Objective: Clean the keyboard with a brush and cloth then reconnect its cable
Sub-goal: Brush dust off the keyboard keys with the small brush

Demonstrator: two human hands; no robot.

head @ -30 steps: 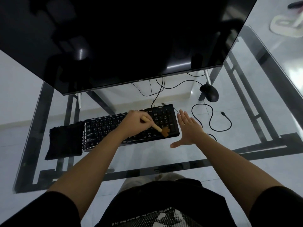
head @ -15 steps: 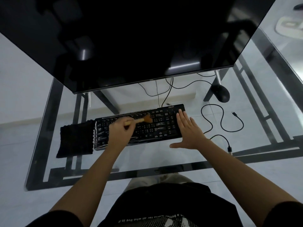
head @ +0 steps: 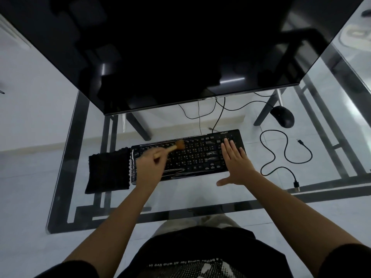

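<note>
Now your brush [head: 175,147] had crossed the keyboard [head: 196,155]: a second before, it worked the right end, and at this moment its bristles sat on the top rows near the left end. Your left hand [head: 149,167] was curled round the handle. Your right hand [head: 236,163] had shifted too, from just beside the right end onto the keys there. Its fingers lay straight and flat, with the thumb spread over the counter [head: 190,195], and I judged it was steadying the board. The keyboard lay mid-counter, below the monitor [head: 160,57]. One brushing pass looked nearly complete. The cloth [head: 108,171] lay untouched against the keyboard's left end, so wiping was yet to come. The cable [head: 285,155] lay loose toward the right edge with both ends free, so reconnecting came last.
</note>
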